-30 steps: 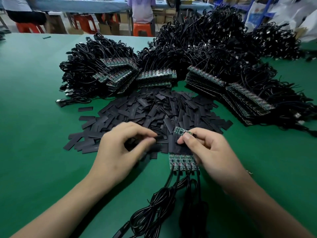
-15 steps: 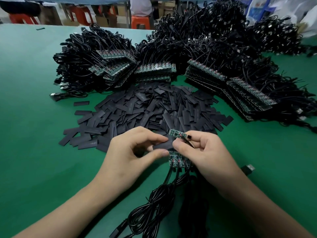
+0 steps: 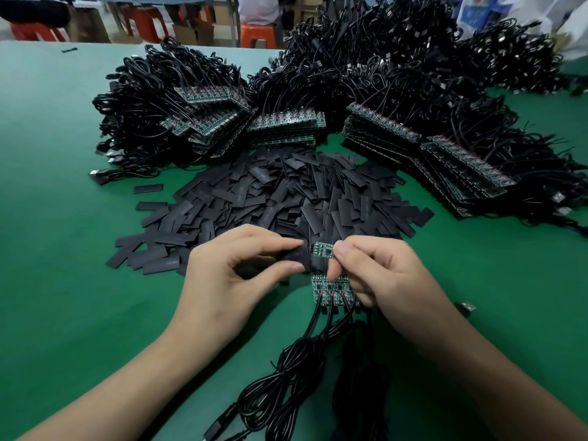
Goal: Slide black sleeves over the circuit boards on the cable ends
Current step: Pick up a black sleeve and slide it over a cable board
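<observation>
My left hand [image 3: 229, 278] pinches a flat black sleeve [image 3: 294, 256] between thumb and fingers. My right hand [image 3: 381, 278] pinches a small green circuit board [image 3: 322, 249], whose free end points at the sleeve's mouth and touches it. Under my right fingers a row of several more green boards [image 3: 331, 289] lies flat on the mat, their black cables [image 3: 286, 386] running toward me in coils. A big loose heap of black sleeves [image 3: 280, 192] lies just beyond both hands.
Stacked rows of boards with tangled black cables [image 3: 381, 90] ring the back of the green table [image 3: 63, 281] from left to right. A USB plug [image 3: 466, 307] lies right of my right wrist. Orange stools [image 3: 257, 35] and seated people are behind the table.
My left hand lifted a sleeve from the heap and brought it right, up to the board in my right hand. The board's end now meets the sleeve's opening.
</observation>
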